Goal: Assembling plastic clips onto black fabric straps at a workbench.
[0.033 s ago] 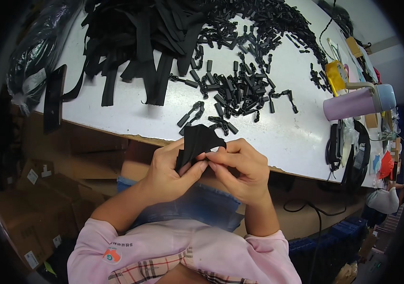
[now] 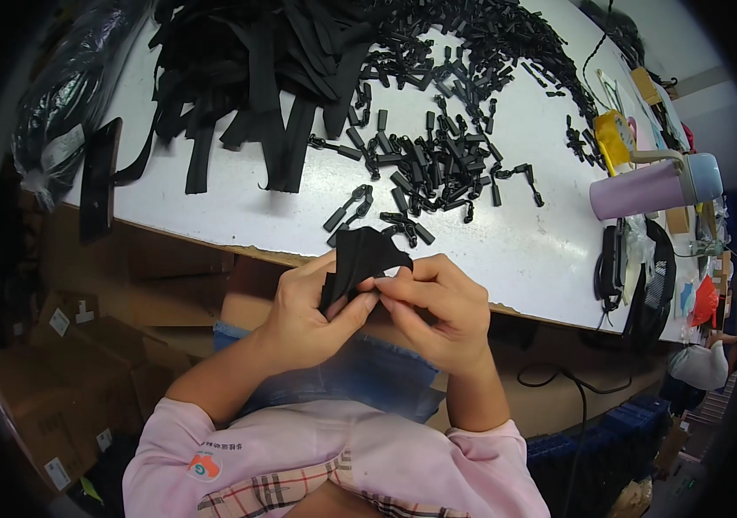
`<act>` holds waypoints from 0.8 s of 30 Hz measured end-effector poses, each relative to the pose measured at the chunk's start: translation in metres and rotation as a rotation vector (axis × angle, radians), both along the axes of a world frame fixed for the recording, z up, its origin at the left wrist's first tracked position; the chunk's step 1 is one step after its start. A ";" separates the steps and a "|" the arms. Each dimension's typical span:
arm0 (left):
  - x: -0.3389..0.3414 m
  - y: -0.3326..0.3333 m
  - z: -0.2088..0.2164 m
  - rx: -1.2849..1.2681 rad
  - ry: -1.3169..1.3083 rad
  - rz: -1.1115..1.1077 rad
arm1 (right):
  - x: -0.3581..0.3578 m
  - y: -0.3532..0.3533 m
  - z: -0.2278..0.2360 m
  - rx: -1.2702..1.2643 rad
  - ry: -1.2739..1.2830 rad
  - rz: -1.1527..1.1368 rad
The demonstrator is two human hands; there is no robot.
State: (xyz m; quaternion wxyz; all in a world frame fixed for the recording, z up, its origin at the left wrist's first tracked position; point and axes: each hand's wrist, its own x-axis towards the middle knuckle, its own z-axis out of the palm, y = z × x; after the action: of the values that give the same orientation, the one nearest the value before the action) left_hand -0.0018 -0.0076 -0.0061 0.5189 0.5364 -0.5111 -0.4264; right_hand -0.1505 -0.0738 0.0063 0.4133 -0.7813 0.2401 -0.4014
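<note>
My left hand (image 2: 310,309) is closed round a folded black zipper strip (image 2: 366,259), just in front of the table's near edge. Thumb and forefinger of my right hand (image 2: 442,312) pinch together at the strip's lower end, close to my left thumb tip. Whatever small part sits between those fingertips is hidden. Beyond my hands lies a loose heap of black zipper sliders with long pulls (image 2: 437,164). A few more sliders (image 2: 351,210) rest nearer the edge. To the far left, a thick pile of black zipper strips (image 2: 278,78) hangs toward me over the tabletop.
On the white table (image 2: 239,216), a dark phone (image 2: 101,181) and a plastic bag (image 2: 75,95) lie at the left edge. A purple bottle (image 2: 640,190) lies at the right, beside a yellow packet (image 2: 612,138). Cardboard boxes (image 2: 66,397) stand below left.
</note>
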 end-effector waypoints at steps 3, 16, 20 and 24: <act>-0.005 0.003 0.000 0.019 0.109 0.046 | 0.001 0.002 -0.002 -0.099 0.001 -0.009; -0.009 0.000 0.004 -0.062 0.426 0.023 | 0.010 0.021 -0.017 0.751 -0.486 0.034; -0.006 0.002 0.009 -0.030 0.431 -0.021 | 0.003 0.015 -0.014 0.991 -0.488 0.207; -0.005 0.001 0.010 0.130 0.474 -0.038 | 0.001 0.013 -0.012 1.086 -0.481 0.237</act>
State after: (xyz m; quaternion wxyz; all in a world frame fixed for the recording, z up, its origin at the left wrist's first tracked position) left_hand -0.0068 -0.0064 0.0036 0.5806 0.4439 -0.3569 -0.5819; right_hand -0.1492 -0.0607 -0.0061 0.8376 -0.3673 0.2221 -0.3380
